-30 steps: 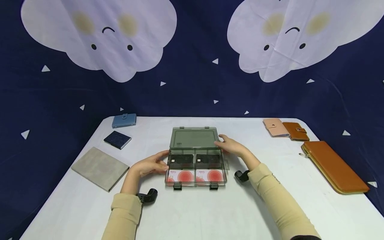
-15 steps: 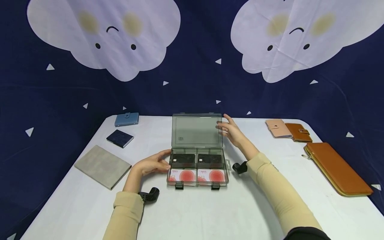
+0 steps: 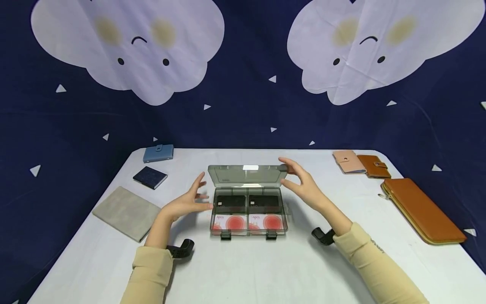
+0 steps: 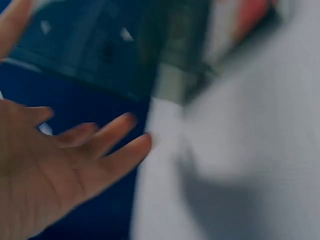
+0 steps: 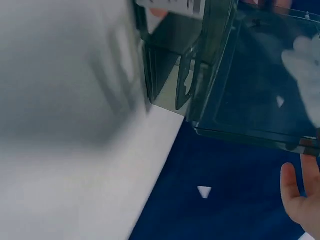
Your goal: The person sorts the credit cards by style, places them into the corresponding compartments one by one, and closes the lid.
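A smoky clear plastic organizer box (image 3: 248,233) lies in the middle of the table, its lid (image 3: 247,175) raised and tilted forward. In its front compartments sit two white cards with red circles (image 3: 231,222); two black cards (image 3: 231,202) lie in the rear ones. My right hand (image 3: 305,185) touches the lid's right edge with its fingers, the thumb held apart from it in the right wrist view. Beside the box's left side, my left hand (image 3: 184,202) has spread fingers and holds nothing. The left wrist view is blurred.
On the left lie a grey notebook (image 3: 127,213), a navy booklet (image 3: 149,177) and a blue card holder (image 3: 158,153). To the right are a pink card holder (image 3: 348,161), a brown card holder (image 3: 373,166) and a long brown zip wallet (image 3: 423,211).
The lid, lying back at first, has swung up and now leans forward, the right hand moving with it. My left hand has let go of the box's side and spread its fingers.
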Available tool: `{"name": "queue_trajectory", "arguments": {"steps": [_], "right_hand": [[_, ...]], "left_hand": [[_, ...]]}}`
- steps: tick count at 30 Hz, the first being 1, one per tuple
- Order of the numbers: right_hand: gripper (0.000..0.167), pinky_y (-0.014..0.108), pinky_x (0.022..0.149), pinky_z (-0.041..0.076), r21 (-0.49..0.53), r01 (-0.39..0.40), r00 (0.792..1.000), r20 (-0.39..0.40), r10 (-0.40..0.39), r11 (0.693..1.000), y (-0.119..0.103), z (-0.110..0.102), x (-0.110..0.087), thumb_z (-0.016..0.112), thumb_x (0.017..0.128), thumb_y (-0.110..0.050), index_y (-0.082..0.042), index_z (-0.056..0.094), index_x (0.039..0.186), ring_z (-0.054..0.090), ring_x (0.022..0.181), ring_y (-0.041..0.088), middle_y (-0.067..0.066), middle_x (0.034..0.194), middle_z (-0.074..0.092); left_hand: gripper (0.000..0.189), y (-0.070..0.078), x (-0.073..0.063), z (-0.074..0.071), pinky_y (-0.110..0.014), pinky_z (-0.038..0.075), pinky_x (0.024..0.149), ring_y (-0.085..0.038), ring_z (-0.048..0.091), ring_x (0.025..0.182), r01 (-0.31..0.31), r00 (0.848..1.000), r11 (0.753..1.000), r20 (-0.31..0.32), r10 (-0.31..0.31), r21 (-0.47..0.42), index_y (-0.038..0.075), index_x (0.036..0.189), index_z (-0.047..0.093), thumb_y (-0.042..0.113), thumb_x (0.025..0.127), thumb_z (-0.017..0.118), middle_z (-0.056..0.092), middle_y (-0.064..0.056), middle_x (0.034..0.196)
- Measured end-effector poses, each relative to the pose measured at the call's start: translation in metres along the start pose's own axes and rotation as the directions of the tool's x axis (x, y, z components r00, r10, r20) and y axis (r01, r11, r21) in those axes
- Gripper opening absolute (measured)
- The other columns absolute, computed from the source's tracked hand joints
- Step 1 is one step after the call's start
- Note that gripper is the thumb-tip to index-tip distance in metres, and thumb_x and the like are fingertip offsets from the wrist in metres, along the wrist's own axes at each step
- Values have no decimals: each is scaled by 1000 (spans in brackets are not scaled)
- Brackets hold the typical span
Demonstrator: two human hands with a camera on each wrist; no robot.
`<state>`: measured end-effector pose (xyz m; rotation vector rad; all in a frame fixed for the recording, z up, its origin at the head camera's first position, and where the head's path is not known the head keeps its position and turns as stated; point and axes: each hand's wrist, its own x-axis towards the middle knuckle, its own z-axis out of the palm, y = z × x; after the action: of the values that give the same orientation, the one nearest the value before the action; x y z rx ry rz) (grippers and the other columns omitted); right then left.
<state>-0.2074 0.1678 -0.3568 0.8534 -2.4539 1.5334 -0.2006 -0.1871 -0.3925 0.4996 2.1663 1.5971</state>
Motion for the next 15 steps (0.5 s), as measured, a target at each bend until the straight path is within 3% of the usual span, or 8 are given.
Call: {"name": "queue_trajectory", "arguments": {"steps": [2, 4, 5, 7, 9, 11, 13, 15], "right_hand": [[54, 49, 100, 30, -155, 85, 996, 36, -80, 984, -6, 1, -11, 60, 87, -7, -8, 42, 137, 47, 113, 29, 12, 121, 54], [52, 48, 98, 33, -329, 198, 979, 109, -171, 923, -12, 4, -22, 63, 85, -10, -8, 46, 133, 50, 112, 27, 8, 121, 57], [52, 47, 98, 35, -412, 262, 964, 157, -215, 873, -14, 6, -26, 65, 84, -13, -8, 48, 132, 51, 112, 26, 7, 121, 57], [54, 45, 95, 37, -536, 380, 924, 264, -278, 754, -18, 11, -36, 68, 81, -17, -10, 50, 131, 52, 112, 25, 7, 122, 57], [57, 44, 94, 39, -599, 479, 876, 368, -312, 641, -20, 18, -44, 70, 78, -20, -13, 50, 131, 51, 113, 25, 8, 126, 54], [61, 44, 92, 41, -631, 550, 834, 456, -311, 547, -20, 25, -53, 72, 76, -22, -17, 49, 133, 51, 114, 26, 9, 129, 52], [63, 45, 90, 42, -641, 596, 800, 523, -294, 483, -20, 31, -60, 73, 75, -24, -21, 49, 133, 50, 114, 26, 9, 131, 51], [63, 46, 88, 42, -649, 627, 776, 572, -267, 431, -19, 36, -65, 74, 76, -28, -24, 49, 134, 49, 115, 27, 9, 132, 50]], "left_hand": [[101, 18, -9, 7, -57, 25, 103, -37, 22, 134, -104, 992, 984, -58, 113, 145, 25, 149, -7, 24, 83, 70, -1, -13, 153], [95, 32, -18, 18, -60, 16, 105, -36, 12, 138, -196, 971, 928, -68, 228, 318, 25, 150, 3, 30, 82, 70, 3, -9, 154], [93, 37, -22, 25, -59, 13, 107, -35, 11, 139, -225, 960, 881, -57, 273, 417, 23, 150, 8, 34, 81, 70, 8, -8, 154], [89, 43, -30, 40, -58, 12, 108, -34, 16, 138, -245, 946, 753, -18, 323, 611, 19, 148, 21, 41, 78, 71, 20, -9, 151], [87, 43, -37, 56, -55, 13, 109, -34, 22, 137, -236, 946, 619, 31, 323, 749, 16, 146, 29, 47, 76, 70, 29, -10, 148], [86, 39, -43, 70, -54, 14, 109, -34, 27, 135, -216, 953, 519, 63, 296, 827, 14, 143, 35, 51, 74, 70, 34, -12, 146], [85, 35, -47, 80, -54, 17, 108, -36, 29, 133, -195, 962, 466, 76, 262, 863, 12, 142, 38, 52, 73, 70, 34, -13, 145], [85, 31, -49, 87, -56, 21, 106, -38, 31, 132, -181, 968, 435, 80, 239, 882, 10, 140, 40, 53, 73, 70, 35, -16, 144]]}}
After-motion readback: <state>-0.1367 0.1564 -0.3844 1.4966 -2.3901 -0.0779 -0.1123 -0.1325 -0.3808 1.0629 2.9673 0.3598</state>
